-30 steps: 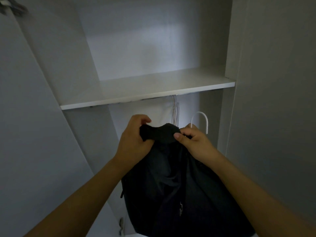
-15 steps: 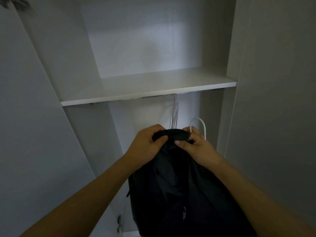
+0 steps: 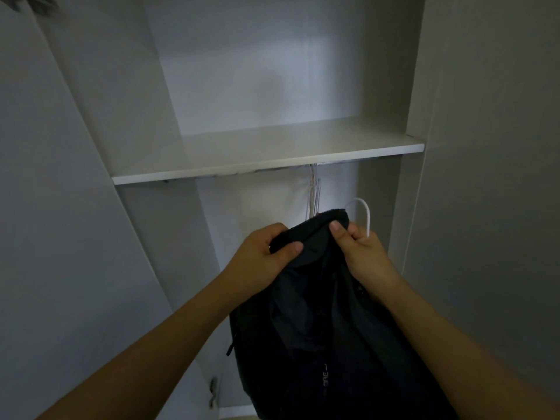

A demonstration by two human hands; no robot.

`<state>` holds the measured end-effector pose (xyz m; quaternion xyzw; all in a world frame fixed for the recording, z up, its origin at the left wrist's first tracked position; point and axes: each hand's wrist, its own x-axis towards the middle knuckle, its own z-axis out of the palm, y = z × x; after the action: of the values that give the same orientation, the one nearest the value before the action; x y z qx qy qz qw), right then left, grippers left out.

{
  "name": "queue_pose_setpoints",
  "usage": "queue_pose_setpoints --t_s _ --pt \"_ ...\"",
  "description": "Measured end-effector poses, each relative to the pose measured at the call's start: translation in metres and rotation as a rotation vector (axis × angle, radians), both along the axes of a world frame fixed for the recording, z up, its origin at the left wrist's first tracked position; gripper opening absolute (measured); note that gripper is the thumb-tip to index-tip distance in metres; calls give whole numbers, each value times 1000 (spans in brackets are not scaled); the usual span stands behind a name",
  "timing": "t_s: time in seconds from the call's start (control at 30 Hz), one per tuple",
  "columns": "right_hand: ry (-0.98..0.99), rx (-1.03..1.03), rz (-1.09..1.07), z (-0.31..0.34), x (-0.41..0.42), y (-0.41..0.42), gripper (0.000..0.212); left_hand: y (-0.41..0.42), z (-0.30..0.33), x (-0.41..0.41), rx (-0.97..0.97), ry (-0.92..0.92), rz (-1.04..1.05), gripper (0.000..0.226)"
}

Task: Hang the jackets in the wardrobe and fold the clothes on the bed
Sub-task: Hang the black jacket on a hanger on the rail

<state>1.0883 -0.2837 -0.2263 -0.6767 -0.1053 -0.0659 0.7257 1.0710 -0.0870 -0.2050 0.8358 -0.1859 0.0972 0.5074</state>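
A black jacket point(image 3: 327, 328) hangs in front of me inside the open wardrobe, below its shelf. My left hand point(image 3: 260, 262) grips the left side of the jacket's collar, fingers curled over the fabric. My right hand point(image 3: 360, 250) pinches the collar's right side together with the neck of a white hanger; the hanger's hook point(image 3: 362, 210) rises just above that hand. The hook sits below the shelf and touches nothing that I can see. The rest of the hanger is hidden inside the jacket.
A white shelf point(image 3: 266, 156) spans the wardrobe above my hands. Several thin pale hangers point(image 3: 313, 192) dangle under it at the middle. An open door panel point(image 3: 60, 237) stands on the left, and a side wall point(image 3: 485, 207) closes the right.
Both hands shifted their hold along the collar and spread it out. The jacket and hanger hook have moved slightly right and down relative to the shelf.
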Motion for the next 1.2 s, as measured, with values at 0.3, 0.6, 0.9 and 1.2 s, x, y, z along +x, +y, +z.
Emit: queue_pose_setpoints --t_s 0.3,0.6,0.9,1.2 --pt "-30 -117 -124 7 9 -11 28 38 25 -1 170 435 318 45" --pt "-46 -174 -67 6 9 -3 37 63 18 -2 1555 95 288 20" --pt "-105 -198 -96 12 7 -4 22 83 49 14 966 -474 410 9" --pt "-212 -401 -173 16 15 1 24 70 59 2 -386 287 101 37"
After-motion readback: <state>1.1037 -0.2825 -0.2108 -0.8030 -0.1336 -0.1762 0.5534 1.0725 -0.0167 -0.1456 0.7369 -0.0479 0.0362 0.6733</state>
